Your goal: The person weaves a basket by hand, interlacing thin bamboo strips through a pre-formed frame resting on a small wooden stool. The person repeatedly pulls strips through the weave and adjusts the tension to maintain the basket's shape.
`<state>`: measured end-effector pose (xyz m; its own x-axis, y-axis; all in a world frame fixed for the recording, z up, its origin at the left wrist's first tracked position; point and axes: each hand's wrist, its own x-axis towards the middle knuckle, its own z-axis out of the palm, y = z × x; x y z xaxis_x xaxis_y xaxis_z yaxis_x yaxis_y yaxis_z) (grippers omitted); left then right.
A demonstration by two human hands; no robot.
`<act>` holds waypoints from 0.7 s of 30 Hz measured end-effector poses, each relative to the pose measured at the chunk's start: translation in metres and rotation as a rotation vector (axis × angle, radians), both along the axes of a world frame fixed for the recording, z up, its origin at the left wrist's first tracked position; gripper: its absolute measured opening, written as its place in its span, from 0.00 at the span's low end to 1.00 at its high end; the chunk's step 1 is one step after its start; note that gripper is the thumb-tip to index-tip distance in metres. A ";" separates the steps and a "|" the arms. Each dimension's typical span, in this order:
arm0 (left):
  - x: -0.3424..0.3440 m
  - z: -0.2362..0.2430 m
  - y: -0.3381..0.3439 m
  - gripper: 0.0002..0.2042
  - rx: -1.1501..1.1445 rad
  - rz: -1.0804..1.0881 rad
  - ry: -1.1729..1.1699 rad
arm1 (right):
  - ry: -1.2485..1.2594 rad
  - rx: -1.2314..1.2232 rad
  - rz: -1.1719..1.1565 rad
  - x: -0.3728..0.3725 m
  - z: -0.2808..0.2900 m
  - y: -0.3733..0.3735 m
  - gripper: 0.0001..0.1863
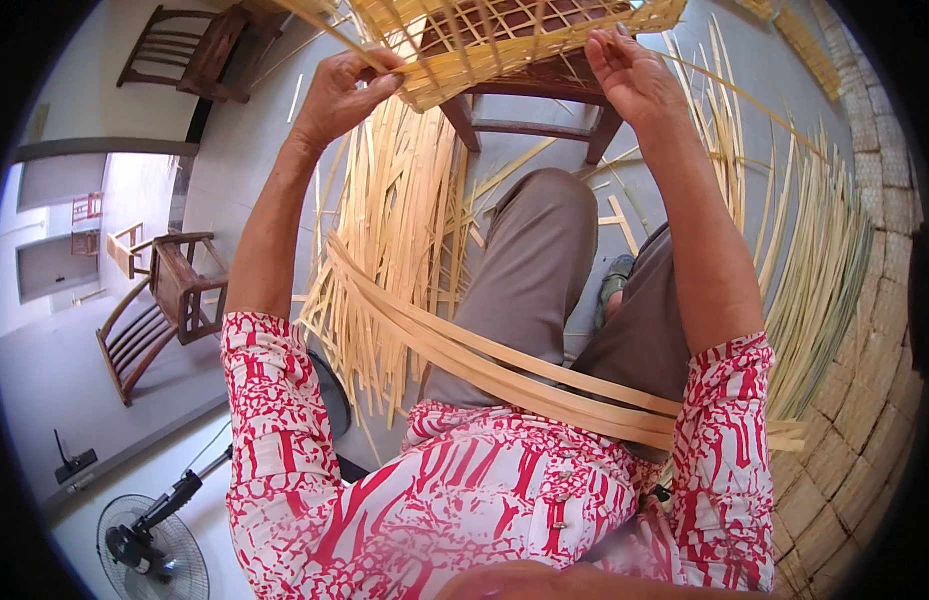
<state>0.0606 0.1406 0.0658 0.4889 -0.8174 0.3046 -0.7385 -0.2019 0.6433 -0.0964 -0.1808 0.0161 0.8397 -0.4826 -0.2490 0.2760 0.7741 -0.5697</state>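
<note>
The woven bamboo basket (434, 84), full of open holes, is at the top of the view, on a dark wooden stool (604, 130) in front of the knees. The left hand (344, 95) has its thumb and finger pinched together at the basket's left corner, where a thin bamboo strip (329, 32) meets it. The right hand (634, 75) is up at the right corner with its fingers partly bent; I cannot tell if they grip anything. Flat bamboo strips (544, 400) lie across the lap.

The basket looks light, and I think it would bend a bit but spring back. The dry strips may be smooth and could split if bent too hard. The best place to hold is probably the thick, close-woven corners, since the thin middle may get pushed out of shape
</note>
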 end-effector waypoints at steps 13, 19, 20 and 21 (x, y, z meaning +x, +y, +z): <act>-0.029 -0.063 -0.069 0.35 -0.809 0.592 0.032 | 0.009 -0.008 0.017 -0.005 0.013 0.014 0.07; -0.042 -0.056 -0.094 0.30 -0.955 0.593 0.056 | -0.052 -0.013 -0.026 -0.002 0.022 0.014 0.06; -0.040 -0.055 -0.096 0.30 -0.944 0.594 0.065 | -0.041 -0.012 -0.025 0.002 0.021 0.011 0.06; -0.038 -0.054 -0.094 0.30 -0.940 0.592 0.065 | -0.041 -0.015 -0.023 0.006 0.023 0.008 0.07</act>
<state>0.0229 0.0465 0.0118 0.7629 0.0931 0.6398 -0.6462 0.0771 0.7593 -0.0906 -0.1729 0.0389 0.8376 -0.5053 -0.2075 0.3168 0.7588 -0.5690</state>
